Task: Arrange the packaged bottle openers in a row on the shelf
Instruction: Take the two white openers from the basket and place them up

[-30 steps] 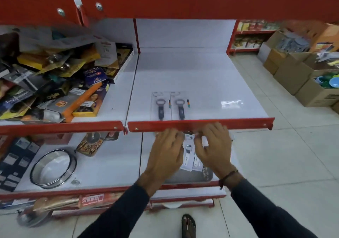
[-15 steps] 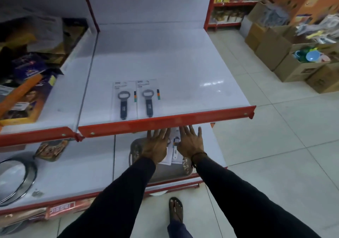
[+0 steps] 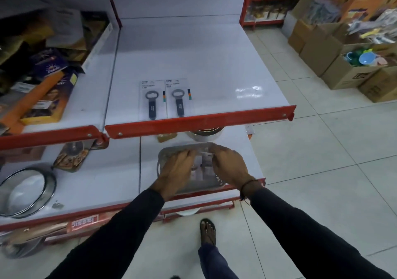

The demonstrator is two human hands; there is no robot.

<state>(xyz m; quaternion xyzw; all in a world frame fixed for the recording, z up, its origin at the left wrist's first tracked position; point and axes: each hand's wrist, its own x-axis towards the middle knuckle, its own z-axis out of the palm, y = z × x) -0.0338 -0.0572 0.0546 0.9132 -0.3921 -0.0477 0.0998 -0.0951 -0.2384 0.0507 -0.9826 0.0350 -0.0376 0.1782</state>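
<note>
Two packaged bottle openers [image 3: 151,100] [image 3: 178,98] lie side by side near the front edge of the white upper shelf [image 3: 214,63]. On the shelf below sits a metal tray [image 3: 165,154] holding a blurred stack of more packaged openers [image 3: 203,168]. My left hand [image 3: 177,169] and my right hand [image 3: 228,165] are both down in the tray on either side of that stack, fingers curled onto it. Whether either hand has a firm hold on a package is hidden by motion blur.
The red shelf lip [image 3: 199,120] juts out above the tray. Mixed boxed goods [image 3: 43,81] crowd the left shelf. A round steel ring [image 3: 25,192] lies lower left. Cardboard boxes [image 3: 335,63] stand on the tiled floor at right. My sandalled foot [image 3: 207,231] is below.
The view has tilted down and the tray has come out from under the red lip. Both hands have gone from lying flat over the stack to curling around it.
</note>
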